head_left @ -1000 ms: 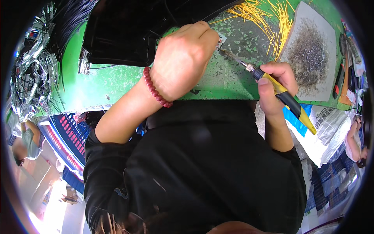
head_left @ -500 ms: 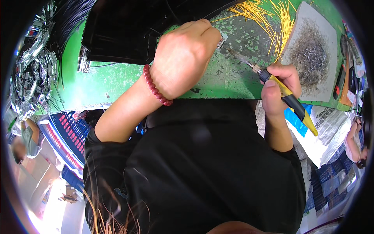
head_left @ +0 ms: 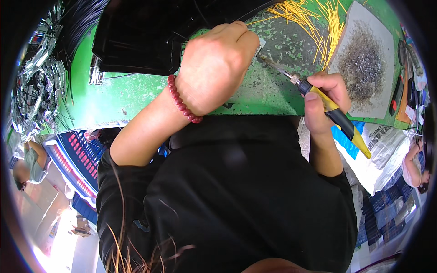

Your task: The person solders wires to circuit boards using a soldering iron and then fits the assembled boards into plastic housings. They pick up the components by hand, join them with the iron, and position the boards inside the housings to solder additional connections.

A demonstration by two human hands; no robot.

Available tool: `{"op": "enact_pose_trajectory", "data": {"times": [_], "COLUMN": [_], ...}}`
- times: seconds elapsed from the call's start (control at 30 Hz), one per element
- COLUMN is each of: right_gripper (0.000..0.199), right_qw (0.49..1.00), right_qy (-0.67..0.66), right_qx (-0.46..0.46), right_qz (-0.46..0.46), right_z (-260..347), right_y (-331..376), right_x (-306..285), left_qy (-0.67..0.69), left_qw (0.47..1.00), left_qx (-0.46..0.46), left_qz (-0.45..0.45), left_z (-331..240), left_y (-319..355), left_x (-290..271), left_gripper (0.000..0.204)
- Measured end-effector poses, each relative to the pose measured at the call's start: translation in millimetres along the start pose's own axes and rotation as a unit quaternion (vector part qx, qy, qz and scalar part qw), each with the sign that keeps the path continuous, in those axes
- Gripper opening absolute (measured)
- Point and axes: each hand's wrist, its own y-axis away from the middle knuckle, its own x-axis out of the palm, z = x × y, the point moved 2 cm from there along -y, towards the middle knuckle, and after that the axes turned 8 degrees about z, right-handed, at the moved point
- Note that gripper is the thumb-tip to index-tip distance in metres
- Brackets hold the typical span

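My right hand [head_left: 325,98] grips a soldering iron [head_left: 334,112] with a yellow and black handle, thumb and fingers wrapped round it. The iron's metal tip points up and left, ending close to a small pale piece [head_left: 261,45] at the edge of my left hand. My left hand [head_left: 218,68], with a red bead bracelet [head_left: 178,100], is closed, back upward, over the bench. Its fingertips and most of what they hold are hidden. A yellow wire runs out by its knuckles. Just left of it lies a large glossy black housing [head_left: 136,38].
The green bench [head_left: 150,93] has a worn surface. Yellow wires [head_left: 330,36] lie at the back, beside a grey board [head_left: 380,43] with dark solder crumbs. Metal strip parts [head_left: 38,95] and black wires [head_left: 86,22] pile up at left. Tools [head_left: 403,86] lie at the right edge.
The soldering iron and my right hand have shifted slightly left, bringing the tip nearer the small pale piece. The black housing has slid a little to the left. My left hand has barely moved.
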Motion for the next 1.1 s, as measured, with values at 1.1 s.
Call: {"op": "enact_pose_trajectory", "data": {"times": [1.1], "right_gripper": [0.038], "right_qw": [0.939], "right_qy": [0.267], "right_qx": [-0.193], "right_qz": [0.101], "right_z": [1], "right_y": [-53], "right_x": [12], "left_qy": [0.093], "left_qw": [0.995], "left_qx": [-0.02], "left_qz": [0.03], "left_z": [4], "left_y": [0], "left_x": [-11], "left_gripper": [0.009]}}
